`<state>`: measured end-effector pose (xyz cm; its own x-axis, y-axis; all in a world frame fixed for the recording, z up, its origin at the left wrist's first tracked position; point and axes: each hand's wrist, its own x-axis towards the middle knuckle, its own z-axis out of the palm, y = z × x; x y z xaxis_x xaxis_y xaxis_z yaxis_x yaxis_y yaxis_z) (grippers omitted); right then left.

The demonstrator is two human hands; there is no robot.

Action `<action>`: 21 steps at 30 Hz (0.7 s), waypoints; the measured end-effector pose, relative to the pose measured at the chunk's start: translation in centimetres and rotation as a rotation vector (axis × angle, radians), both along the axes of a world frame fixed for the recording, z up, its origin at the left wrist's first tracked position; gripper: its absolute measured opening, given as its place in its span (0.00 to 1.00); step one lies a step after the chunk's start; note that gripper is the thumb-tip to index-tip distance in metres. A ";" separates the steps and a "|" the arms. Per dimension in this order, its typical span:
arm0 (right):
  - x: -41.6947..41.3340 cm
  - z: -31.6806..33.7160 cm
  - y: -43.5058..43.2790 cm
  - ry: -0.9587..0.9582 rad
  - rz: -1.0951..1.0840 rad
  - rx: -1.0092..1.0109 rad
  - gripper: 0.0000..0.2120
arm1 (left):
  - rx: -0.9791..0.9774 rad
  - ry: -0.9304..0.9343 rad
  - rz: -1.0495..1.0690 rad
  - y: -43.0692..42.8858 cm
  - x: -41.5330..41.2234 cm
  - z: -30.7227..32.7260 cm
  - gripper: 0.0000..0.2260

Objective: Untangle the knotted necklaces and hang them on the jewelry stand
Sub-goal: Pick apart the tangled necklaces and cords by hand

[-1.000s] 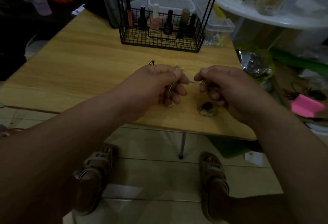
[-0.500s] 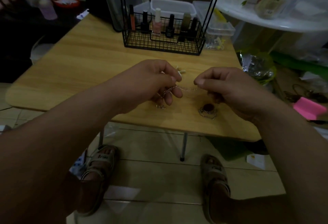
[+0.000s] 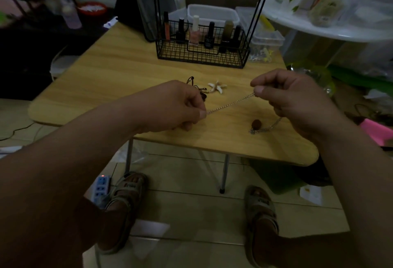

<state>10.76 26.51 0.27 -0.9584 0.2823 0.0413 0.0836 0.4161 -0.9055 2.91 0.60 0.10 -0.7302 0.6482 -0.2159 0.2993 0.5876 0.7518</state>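
Note:
A thin silver chain necklace (image 3: 230, 103) stretches taut above the wooden table (image 3: 119, 76). My left hand (image 3: 180, 106) pinches its near-left end and my right hand (image 3: 291, 97) pinches the far-right end. The chain runs on below my right hand to a dark reddish pendant (image 3: 256, 123) lying on the table. A dark cord necklace (image 3: 194, 86) and a white shell-like pendant (image 3: 217, 87) lie just beyond my left hand. The black wire jewelry stand (image 3: 260, 12) rises from a wire basket (image 3: 202, 57) at the table's far side.
Several nail polish bottles (image 3: 194, 31) fill the basket. Clear plastic boxes (image 3: 265, 38) sit behind it to the right. A white round table (image 3: 319, 27) with clutter stands at the far right. Below the table edge are my sandalled feet (image 3: 127, 191) and a power strip (image 3: 101, 187).
My hands have drawn apart, the right moving right and up, the left toward me, pulling the chain out straight. The cord necklace and white pendant are now uncovered.

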 end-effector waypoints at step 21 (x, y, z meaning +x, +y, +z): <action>-1.2 -0.7 -0.4 -0.080 -0.006 -0.191 0.06 | 0.316 -0.406 0.268 -2.3 -1.0 -0.3 0.06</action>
